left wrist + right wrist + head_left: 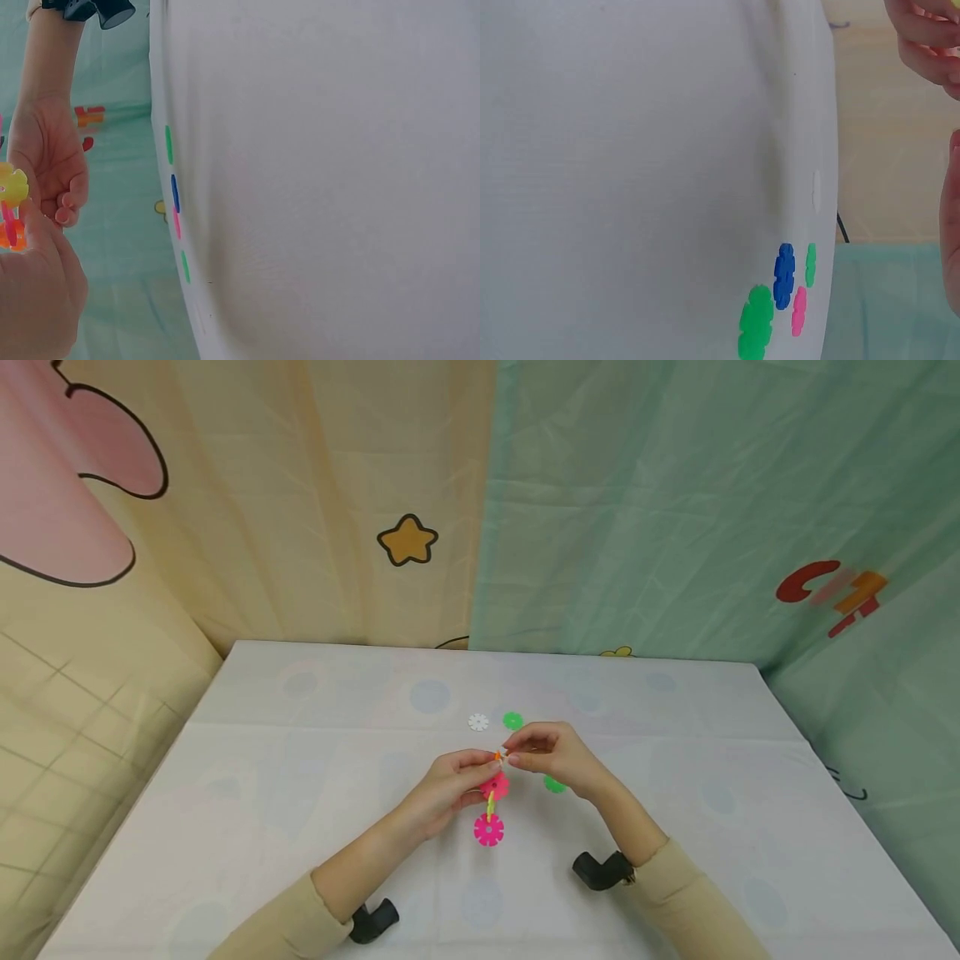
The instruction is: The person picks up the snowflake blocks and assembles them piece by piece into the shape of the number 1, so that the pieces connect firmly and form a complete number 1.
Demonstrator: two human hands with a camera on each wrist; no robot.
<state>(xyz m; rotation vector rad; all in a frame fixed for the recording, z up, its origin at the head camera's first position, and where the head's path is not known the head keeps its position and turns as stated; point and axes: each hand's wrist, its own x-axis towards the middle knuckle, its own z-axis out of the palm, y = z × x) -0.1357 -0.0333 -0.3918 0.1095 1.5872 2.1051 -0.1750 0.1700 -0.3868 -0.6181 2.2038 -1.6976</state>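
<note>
In the head view, my left hand (442,789) grips a short chain of notched plastic discs. A pink disc (489,831) hangs at its lower end, joined by a yellow disc (490,806) to a second pink disc (496,787) by the fingers. At the upper end an orange disc (497,755) shows between the fingertips. My right hand (558,756) pinches a small white disc (504,760) against that end, mostly hidden by fingers. The left wrist view shows the chain's yellow disc (13,187) and orange disc (18,234) at the left edge.
Loose discs lie on the white-covered table (300,777): a white one (478,722) and a green one (513,720) behind the hands, another green one (555,784) under the right hand. The right wrist view adds a blue disc (784,276) and a pink disc (799,311).
</note>
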